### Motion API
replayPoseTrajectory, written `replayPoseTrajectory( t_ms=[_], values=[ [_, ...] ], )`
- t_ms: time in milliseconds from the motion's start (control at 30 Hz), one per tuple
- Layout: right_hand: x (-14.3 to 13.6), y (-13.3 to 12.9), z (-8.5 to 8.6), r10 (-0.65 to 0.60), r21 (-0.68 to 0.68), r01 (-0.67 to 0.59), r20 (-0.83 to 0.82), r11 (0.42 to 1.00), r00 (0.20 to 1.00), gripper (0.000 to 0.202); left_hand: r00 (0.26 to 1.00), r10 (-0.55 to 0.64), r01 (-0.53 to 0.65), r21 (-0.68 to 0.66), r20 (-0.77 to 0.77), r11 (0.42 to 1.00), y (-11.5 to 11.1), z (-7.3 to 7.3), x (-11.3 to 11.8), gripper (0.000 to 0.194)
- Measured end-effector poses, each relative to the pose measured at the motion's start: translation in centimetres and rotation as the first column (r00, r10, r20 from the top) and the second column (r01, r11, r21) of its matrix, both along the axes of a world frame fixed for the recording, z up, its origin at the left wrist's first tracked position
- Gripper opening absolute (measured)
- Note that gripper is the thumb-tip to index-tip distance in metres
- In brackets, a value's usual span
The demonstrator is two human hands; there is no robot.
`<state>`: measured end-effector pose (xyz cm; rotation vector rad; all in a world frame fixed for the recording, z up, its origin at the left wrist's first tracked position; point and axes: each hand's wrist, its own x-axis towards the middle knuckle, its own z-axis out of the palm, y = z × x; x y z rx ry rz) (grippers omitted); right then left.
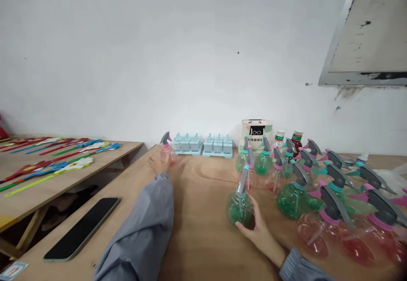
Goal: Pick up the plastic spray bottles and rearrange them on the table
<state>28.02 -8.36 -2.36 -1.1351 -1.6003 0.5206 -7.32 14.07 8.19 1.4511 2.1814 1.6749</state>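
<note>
Head view: open tabletop separates left hand from right hand.

Left arm outstretched, left hand at eleven o'clock, its grip hard to judge; right hand nearer, one o'clock, thumb spread.

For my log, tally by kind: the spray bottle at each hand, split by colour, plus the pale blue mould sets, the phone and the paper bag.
Pink spray bottle, at the left hand: 1
Green spray bottle, at the right hand: 1
Pale blue mould sets: 2
Phone: 1
Paper bag: 1
Total: 6
</note>
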Motion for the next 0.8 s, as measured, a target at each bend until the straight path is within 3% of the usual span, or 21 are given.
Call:
replayPoseTrajectory(
  t_ms=[67,167,200,267,333,367,433,533,667,733,800],
  values=[
    [-0.2,-0.2,0.2,0.012,0.002,-0.012,0.017,1.0,1.0,0.079,0.996,-0.037,0.028,0.108,0.085,0.994,-1.4,-0.5,1.5,0.07],
    [-0.7,-0.6,0.7,0.056,-0.012,-0.055,0.039,0.998,0.998,0.082,0.946,-0.324,0.31,0.211,0.031,0.927,-5.4,-0.8,4.9,0.053],
    [-0.9,-0.7,0.9,0.07,-0.016,-0.069,0.039,0.997,0.997,0.084,0.844,-0.535,0.526,0.227,-0.026,0.819,-7.3,-0.8,6.3,0.05],
    [-1.4,-0.9,1.0,0.087,-0.012,-0.087,0.04,0.996,0.995,0.085,0.498,-0.86,0.863,0.164,-0.113,0.478,-11.4,-0.5,9.2,0.057],
    [-1.8,-1.1,0.9,0.105,0.0,-0.105,0.057,0.994,0.993,0.085,0.202,-0.978,0.972,0.13,-0.057,0.193,-15.3,0.0,12.1,0.075],
    [-1.9,-1.2,0.8,0.118,0.007,-0.119,0.073,0.993,0.99,0.085,0.107,-0.994,0.987,0.127,-0.019,0.104,-17.0,0.2,13.4,0.087],
    [-1.8,-1.3,0.6,0.14,0.031,-0.145,0.119,0.989,0.983,0.084,0.099,-0.994,0.98,0.165,0.048,0.106,-19.1,0.6,15.5,0.087],
    [-1.2,-1.2,0.8,0.103,0.084,-0.115,0.135,0.99,0.985,0.074,0.222,-0.972,0.946,0.223,0.077,0.234,-19.7,0.2,17.0,0.069],
    [-0.2,0.6,2.5,-0.186,0.17,0.186,-0.018,0.968,0.982,0.055,0.29,-0.935,0.917,0.22,0.205,0.332,-18.2,-1.4,16.7,0.052],
    [0.3,2.4,3.4,-0.32,0.223,0.327,-0.07,0.918,0.945,0.058,0.305,-0.905,0.909,0.193,0.296,0.369,-17.8,-1.9,16.1,0.044],
    [0.8,4.6,4.0,-0.4,0.251,0.408,-0.085,0.878,0.913,0.066,0.289,-0.885,0.911,0.18,0.364,0.372,-17.9,-2.0,15.4,0.044]
  ],
)
